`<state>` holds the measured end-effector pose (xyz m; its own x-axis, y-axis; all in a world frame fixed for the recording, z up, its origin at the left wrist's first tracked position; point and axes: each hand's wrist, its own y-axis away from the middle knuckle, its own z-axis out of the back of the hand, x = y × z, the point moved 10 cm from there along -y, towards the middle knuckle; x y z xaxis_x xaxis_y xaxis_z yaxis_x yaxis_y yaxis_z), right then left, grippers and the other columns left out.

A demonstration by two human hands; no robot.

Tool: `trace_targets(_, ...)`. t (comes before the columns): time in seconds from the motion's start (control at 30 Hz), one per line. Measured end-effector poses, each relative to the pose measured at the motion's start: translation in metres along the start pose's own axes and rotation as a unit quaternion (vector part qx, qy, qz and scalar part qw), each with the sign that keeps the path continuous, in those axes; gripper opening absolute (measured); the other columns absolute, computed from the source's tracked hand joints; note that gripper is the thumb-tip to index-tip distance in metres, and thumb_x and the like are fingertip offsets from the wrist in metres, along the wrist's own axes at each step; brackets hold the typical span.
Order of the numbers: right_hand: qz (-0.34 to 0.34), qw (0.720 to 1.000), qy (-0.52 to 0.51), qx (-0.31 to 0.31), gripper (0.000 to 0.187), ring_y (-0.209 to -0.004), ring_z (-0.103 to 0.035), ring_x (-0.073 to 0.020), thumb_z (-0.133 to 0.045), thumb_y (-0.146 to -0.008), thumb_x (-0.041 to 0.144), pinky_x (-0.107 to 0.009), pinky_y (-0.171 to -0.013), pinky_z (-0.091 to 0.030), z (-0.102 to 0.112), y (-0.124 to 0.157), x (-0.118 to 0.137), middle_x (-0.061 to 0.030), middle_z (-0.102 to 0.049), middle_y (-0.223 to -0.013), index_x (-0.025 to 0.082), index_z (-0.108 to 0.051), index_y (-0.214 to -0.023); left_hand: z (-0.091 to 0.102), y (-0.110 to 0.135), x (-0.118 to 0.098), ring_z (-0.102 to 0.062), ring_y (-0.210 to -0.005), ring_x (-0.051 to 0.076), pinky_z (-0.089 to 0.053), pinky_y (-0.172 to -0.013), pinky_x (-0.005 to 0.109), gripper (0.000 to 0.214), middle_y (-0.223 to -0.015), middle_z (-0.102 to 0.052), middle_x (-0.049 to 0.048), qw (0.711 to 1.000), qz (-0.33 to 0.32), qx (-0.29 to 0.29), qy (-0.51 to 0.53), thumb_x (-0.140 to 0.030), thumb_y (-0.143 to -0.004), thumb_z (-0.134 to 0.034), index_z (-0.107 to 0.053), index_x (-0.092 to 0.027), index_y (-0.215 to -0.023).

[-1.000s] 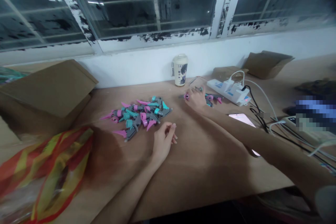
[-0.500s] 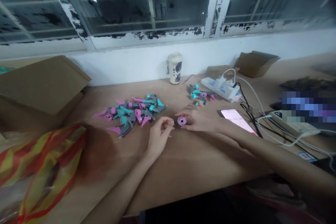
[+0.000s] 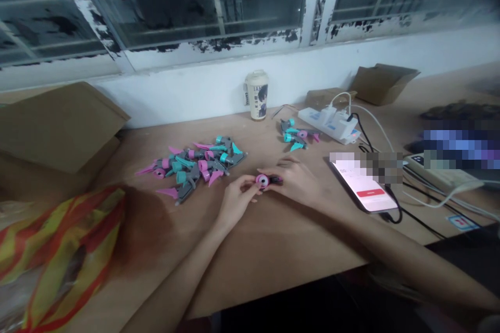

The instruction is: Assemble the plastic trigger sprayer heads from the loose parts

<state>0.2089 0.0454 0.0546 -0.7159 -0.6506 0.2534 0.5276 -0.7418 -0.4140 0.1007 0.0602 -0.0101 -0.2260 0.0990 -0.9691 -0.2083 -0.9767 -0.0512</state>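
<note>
Cup (image 3: 258, 98) stands upright by the wall, lid on, contents hidden. Left box (image 3: 58, 130) and right box (image 3: 385, 84) show brown card, insides out of sight, and the striped bag (image 3: 102, 218) gives nothing away either. Over to the hands: right hand (image 3: 297, 181) curls narrow around a nozzle (image 3: 263, 181), just nearer than the big pile (image 3: 180, 177) and small pile (image 3: 289, 138); left hand (image 3: 235, 199) pinches thumb and fingertips at its pink ring.

A lane runs between the large nozzle pile (image 3: 203, 167) and the small pile (image 3: 302, 135). A cup (image 3: 258, 99) blocks it at the tabletop's (image 3: 265, 143) far edge.
</note>
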Motion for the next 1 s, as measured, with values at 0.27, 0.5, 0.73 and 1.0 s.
trace_targets(0.27, 0.014, 0.966, -0.223, 0.134, 0.043, -0.091, -0.063, -0.017, -0.062, -0.076, 0.047, -0.027, -0.075, -0.045, -0.012, 0.003, 0.005, 0.0018, -0.068, -0.106, 0.031, -0.059, -0.116, 0.008, -0.002, 0.005, -0.063, -0.063, 0.016, -0.052, -0.049, 0.022, 0.016, -0.069, -0.066, 0.0041, 0.999, 0.019, -0.024, 0.013, -0.026, -0.07, -0.063, -0.065, -0.014, -0.079)
trace_targets(0.5, -0.001, 0.984, -0.171, 0.044, 0.032, -0.095, -0.061, -0.0189, -0.067, -0.073, 0.046, -0.04, -0.092, -0.034, -0.015, -0.001, -0.013, 0.0005, -0.069, -0.093, 0.031, -0.067, -0.101, 0.005, -0.001, 0.001, -0.063, -0.063, 0.015, -0.052, -0.052, 0.022, 0.02, -0.071, -0.067, 0.0045, 0.999, 0.025, -0.01, 0.022, -0.029, -0.07, -0.064, -0.068, -0.014, -0.082)
trace_targets(0.73, 0.009, 0.991, -0.133, -0.017, 0.03, -0.089, -0.06, -0.0161, -0.067, -0.074, 0.043, -0.046, -0.102, -0.015, -0.011, 0.008, -0.009, 0.0023, -0.069, -0.083, 0.034, -0.066, -0.103, -0.007, -0.001, -0.001, -0.063, -0.071, 0.014, -0.05, -0.059, 0.021, 0.019, -0.08, -0.068, 0.0048, 0.997, 0.029, 0.064, 0.043, -0.025, -0.07, -0.067, -0.068, -0.015, -0.086)
trace_targets(1.0, 0.038, 0.992, -0.113, -0.039, 0.026, -0.084, -0.059, -0.0152, -0.065, -0.076, 0.042, -0.044, -0.102, -0.015, -0.005, 0.012, 0.002, 0.0027, -0.068, -0.078, 0.035, -0.067, -0.101, -0.011, -0.001, -0.005, -0.059, -0.065, 0.011, -0.046, -0.061, 0.022, 0.015, -0.077, -0.065, 0.0028, 0.993, 0.028, 0.112, 0.028, -0.019, -0.07, -0.065, -0.066, -0.014, -0.084)
